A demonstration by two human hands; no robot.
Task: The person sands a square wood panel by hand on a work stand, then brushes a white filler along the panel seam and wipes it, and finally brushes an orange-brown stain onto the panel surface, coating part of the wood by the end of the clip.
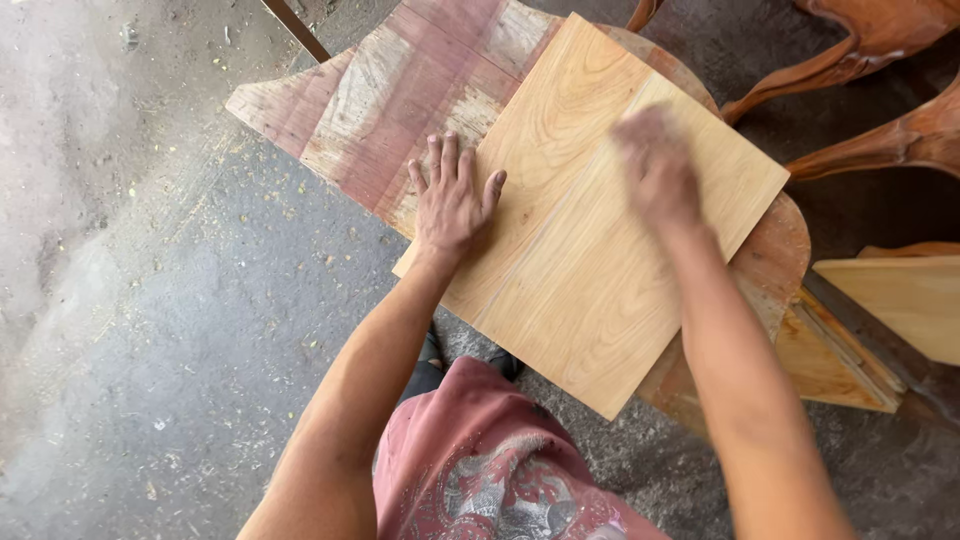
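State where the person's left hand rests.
In the head view, the left hand lies flat, left of centre, on the pale board's left edge.

We saw a pale wooden board [590,270], rectangular and smooth, with yellowish-tan grain running along its length and a faint seam where two planks seemed joined. It lay flat and turned at an angle, one corner pointing towards us, resting on a rougher, reddish-brown worn surface [400,110] beneath it and overhanging that surface's near edge. Our left hand [452,200] lay flat, fingers spread, on the board's left edge, partly on the surface. Our right hand [655,170], blurred, pressed down on the board's upper right part.
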